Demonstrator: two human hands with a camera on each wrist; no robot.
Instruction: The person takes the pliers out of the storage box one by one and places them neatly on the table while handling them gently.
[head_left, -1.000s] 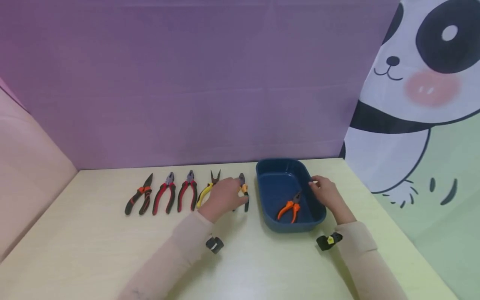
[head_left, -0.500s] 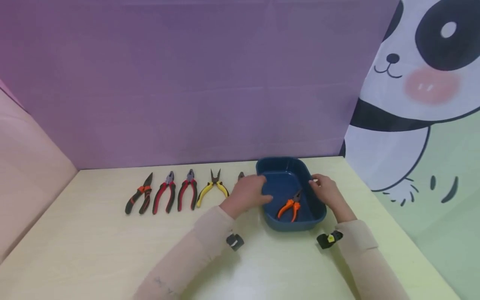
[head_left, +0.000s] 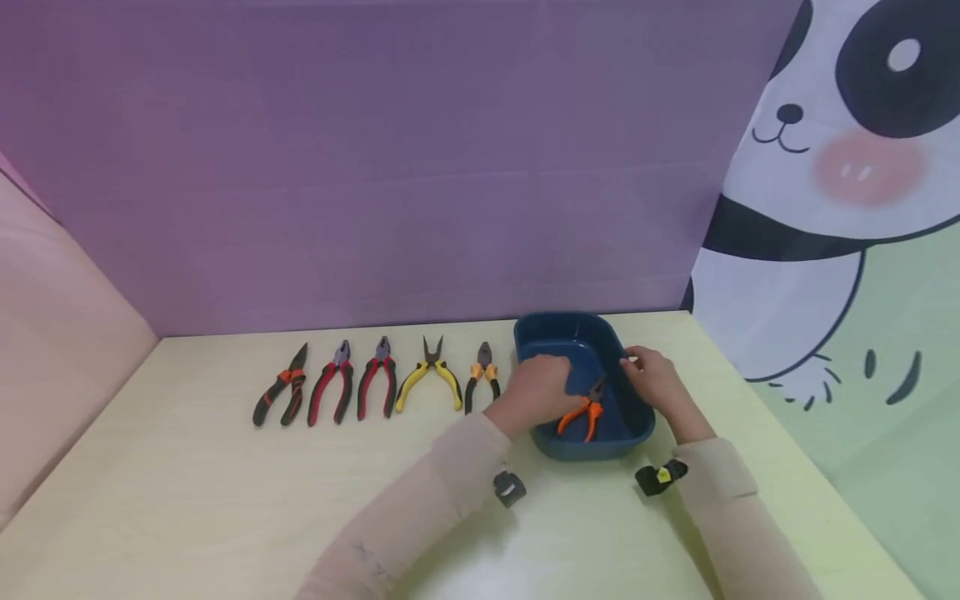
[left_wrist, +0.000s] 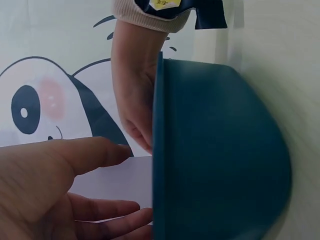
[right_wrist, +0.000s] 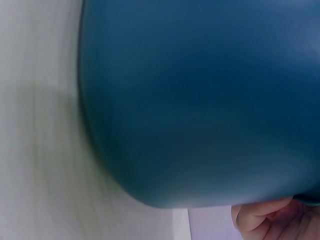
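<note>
A dark blue plastic basin [head_left: 577, 450] stands on the table's right half, with orange-handled pliers [head_left: 592, 410] lying inside. My left hand [head_left: 538, 387] reaches over the basin's left rim, close to these pliers. In the left wrist view its thumb and fingers [left_wrist: 102, 155] are apart with nothing between them, and the basin's wall [left_wrist: 220, 150] hides the inside. At the basin's right rim, my right hand [head_left: 654, 385] pinches the edge. The right wrist view shows its curled fingers [right_wrist: 265, 215] at the rim, beside the basin's outer wall [right_wrist: 200, 110].
Left of the basin, a row of pliers lies on the table: black-and-orange pliers [head_left: 482, 375], yellow pliers [head_left: 411, 385], two red-and-black pairs [head_left: 365, 387] [head_left: 321, 392] and long-nosed pliers [head_left: 270, 398]. Behind hangs a purple backdrop [head_left: 375, 167]; a panda print [head_left: 780, 308] is at right.
My left hand has moved right, from the yellow and black-and-orange pliers to over the basin, uncovering them. My right hand stays at the basin's rim.
</note>
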